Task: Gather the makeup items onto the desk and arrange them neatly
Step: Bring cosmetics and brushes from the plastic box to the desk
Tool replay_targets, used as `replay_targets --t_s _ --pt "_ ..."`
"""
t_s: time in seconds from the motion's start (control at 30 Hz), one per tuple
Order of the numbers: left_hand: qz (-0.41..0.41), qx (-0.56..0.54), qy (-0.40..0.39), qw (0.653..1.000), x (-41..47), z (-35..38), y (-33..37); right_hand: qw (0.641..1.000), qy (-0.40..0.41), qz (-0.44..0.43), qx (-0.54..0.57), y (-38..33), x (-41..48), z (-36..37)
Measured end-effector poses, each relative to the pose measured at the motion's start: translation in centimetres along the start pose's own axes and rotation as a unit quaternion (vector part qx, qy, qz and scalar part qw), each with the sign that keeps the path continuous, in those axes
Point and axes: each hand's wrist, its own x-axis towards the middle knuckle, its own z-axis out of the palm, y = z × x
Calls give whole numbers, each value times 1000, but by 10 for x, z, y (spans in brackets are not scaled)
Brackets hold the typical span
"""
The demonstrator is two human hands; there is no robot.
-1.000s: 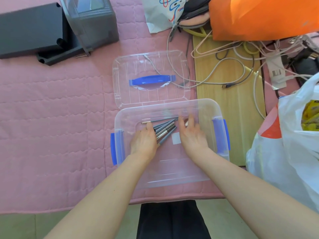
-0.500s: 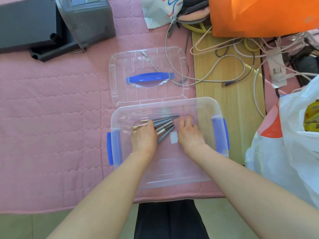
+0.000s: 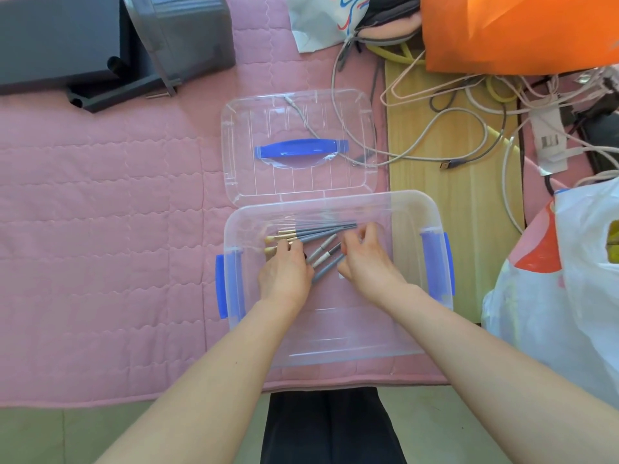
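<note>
Brushes have swung since 1 s ago: top few now lie nearly left-right, bristle tips to the left, grey handles to the right; lower 3 are slanted, ends toward bottom-left. All are inside the clear box, far half, on its floor. Left hand has its grip curled over the gold-ferrule end of the bunch. Right hand has fingers bent, pinching the handle ends. Both forearms reach in over the near wall. Box sits on a pink mat; its lid w/ blue handle lies just beyond, touching the rim. Cables run under the lid's right side and across a wood board. White bag is just right of the box.
</note>
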Motion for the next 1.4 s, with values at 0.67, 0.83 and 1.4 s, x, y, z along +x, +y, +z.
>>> replay_targets --t_s 0.67,0.83,1.4 --pt "0 -6 -34 999 4 7 1 980 40 97 170 9 4 -5" --pt "7 -20 -38 999 2 5 1 982 60 85 155 11 6 -7" --pt "-66 -206 -16 976 -30 -15 -3 955 16 144 260 -9 -19 -28"
